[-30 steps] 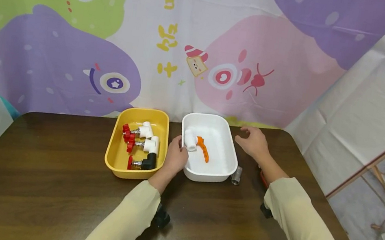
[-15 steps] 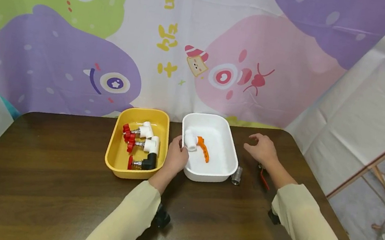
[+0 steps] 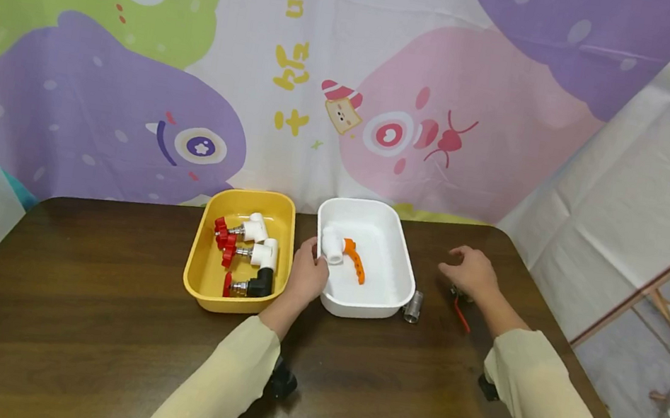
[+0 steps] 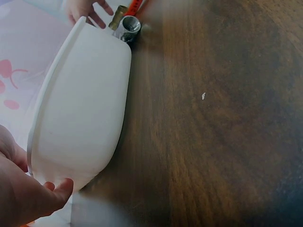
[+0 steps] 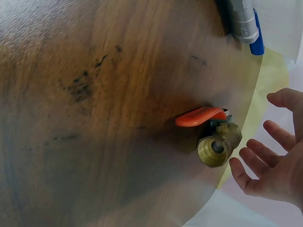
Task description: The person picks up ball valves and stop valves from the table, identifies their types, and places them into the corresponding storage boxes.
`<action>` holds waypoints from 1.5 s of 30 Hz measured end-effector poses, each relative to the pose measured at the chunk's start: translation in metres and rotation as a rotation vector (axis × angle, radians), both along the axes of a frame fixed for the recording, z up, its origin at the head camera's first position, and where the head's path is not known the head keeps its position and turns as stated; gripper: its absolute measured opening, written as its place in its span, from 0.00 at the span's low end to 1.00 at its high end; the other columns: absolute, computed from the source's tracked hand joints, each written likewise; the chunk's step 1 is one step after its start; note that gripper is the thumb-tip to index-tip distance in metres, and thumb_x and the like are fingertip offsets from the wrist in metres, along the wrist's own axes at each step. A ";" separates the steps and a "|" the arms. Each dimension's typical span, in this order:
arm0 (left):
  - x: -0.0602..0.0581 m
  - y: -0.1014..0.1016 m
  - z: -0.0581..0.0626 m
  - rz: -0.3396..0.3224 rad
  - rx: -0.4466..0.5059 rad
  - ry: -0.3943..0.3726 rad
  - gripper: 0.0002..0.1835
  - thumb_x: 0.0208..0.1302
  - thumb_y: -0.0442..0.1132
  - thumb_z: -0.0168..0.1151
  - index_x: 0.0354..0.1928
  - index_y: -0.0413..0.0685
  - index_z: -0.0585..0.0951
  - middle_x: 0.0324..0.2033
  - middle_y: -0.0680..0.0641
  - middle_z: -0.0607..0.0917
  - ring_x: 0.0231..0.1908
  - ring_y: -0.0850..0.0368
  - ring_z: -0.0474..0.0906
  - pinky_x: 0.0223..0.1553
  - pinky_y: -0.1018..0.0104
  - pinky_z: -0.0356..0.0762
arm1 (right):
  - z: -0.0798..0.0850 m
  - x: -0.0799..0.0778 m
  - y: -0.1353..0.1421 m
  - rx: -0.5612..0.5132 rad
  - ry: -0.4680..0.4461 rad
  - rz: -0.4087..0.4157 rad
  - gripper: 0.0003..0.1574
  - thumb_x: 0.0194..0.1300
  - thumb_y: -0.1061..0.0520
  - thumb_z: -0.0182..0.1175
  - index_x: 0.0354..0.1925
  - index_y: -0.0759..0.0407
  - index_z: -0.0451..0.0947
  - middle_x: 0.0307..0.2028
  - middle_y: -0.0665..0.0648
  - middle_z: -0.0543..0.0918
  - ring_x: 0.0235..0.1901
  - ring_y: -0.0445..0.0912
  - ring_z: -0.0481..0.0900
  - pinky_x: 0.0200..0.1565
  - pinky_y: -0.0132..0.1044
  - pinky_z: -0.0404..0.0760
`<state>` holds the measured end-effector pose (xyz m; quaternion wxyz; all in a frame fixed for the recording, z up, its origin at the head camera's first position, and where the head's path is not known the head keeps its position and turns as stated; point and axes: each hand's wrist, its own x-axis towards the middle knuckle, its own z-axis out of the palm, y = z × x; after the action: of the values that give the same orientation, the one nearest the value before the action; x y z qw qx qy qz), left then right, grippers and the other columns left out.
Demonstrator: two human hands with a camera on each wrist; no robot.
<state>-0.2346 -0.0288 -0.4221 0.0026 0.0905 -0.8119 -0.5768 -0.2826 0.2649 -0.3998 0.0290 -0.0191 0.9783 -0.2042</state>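
In the head view, my left hand grips the left rim of a white plastic tray, thumb and fingers on either side of its wall. Inside that tray lies a white plastic ball valve with an orange lever. My right hand hovers past the tray's right side, fingers spread and holding nothing. Close by it on the table is a brass ball valve with a red lever; in the head view the hand partly covers its body. A steel valve with a blue handle lies against the tray's right front corner.
Left of the white tray stands a yellow tray holding several valves with red knobs, white and black bodied. A patterned cloth hangs right behind the dark wooden table.
My right hand has moved right and toward me, from beside the white tray to over the brass ball valve, uncovering its red lever. The left hand stays on the tray.
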 end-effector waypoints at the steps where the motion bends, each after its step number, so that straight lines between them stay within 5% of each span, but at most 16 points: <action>1: 0.000 0.000 0.000 -0.001 0.000 0.002 0.26 0.69 0.34 0.42 0.67 0.35 0.58 0.61 0.36 0.68 0.60 0.46 0.68 0.60 0.52 0.70 | -0.001 0.000 0.001 0.006 -0.003 0.001 0.33 0.61 0.47 0.55 0.57 0.68 0.70 0.50 0.72 0.76 0.51 0.64 0.73 0.53 0.56 0.72; 8: 0.001 0.000 0.001 -0.001 0.001 0.000 0.26 0.69 0.34 0.41 0.67 0.35 0.58 0.62 0.36 0.68 0.60 0.47 0.67 0.60 0.53 0.69 | -0.009 0.003 0.012 0.022 -0.037 0.005 0.33 0.60 0.47 0.56 0.56 0.69 0.70 0.49 0.74 0.78 0.42 0.62 0.78 0.49 0.54 0.75; 16: 0.001 0.000 0.001 0.001 -0.002 -0.007 0.26 0.69 0.34 0.41 0.68 0.36 0.58 0.62 0.36 0.67 0.61 0.47 0.66 0.61 0.53 0.69 | -0.017 0.008 0.018 0.012 -0.033 0.023 0.33 0.60 0.47 0.58 0.54 0.70 0.71 0.48 0.73 0.77 0.48 0.65 0.75 0.51 0.55 0.73; 45: 0.001 0.001 0.002 -0.004 -0.004 0.001 0.26 0.69 0.34 0.41 0.68 0.36 0.57 0.62 0.36 0.67 0.61 0.47 0.66 0.61 0.53 0.69 | -0.027 0.012 0.025 0.000 -0.036 0.043 0.35 0.53 0.54 0.61 0.57 0.69 0.68 0.42 0.73 0.78 0.38 0.59 0.75 0.40 0.50 0.74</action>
<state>-0.2335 -0.0277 -0.4206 0.0021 0.0888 -0.8133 -0.5751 -0.2707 0.2894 -0.4263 0.0509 -0.0367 0.9770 -0.2037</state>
